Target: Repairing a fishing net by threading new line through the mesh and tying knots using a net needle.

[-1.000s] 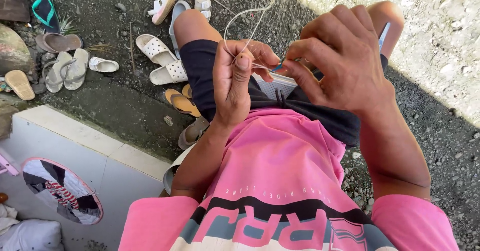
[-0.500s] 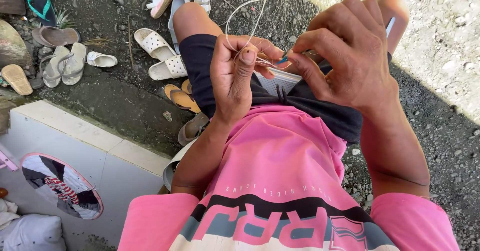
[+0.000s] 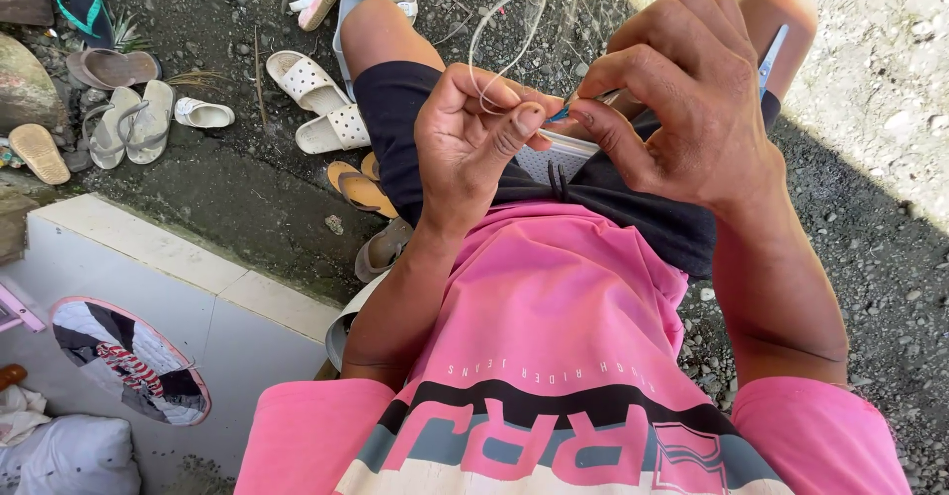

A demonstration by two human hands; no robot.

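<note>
A: The left hand (image 3: 465,149) is pinching a thin white line (image 3: 499,41) just left of the blue needle tip (image 3: 560,114); keeping that loop taut should be helping.

B: And the right hand (image 3: 682,110), right of the tip, is gripping the needle between thumb and fingers. Compared with a second ago, both hands are sitting closer together, thumb now pressing beside the tip.

Outdoor doorstep of home. Dark gravel ground (image 3: 247,199) strewn with household footwear: white sandals (image 3: 321,105) at 11 o'clock, flip-flops (image 3: 129,124) at 10 o'clock. Tiled step edge (image 3: 188,268) at 8 o'clock. Stuffed white sack (image 3: 69,460) at 7 o'clock.
</note>
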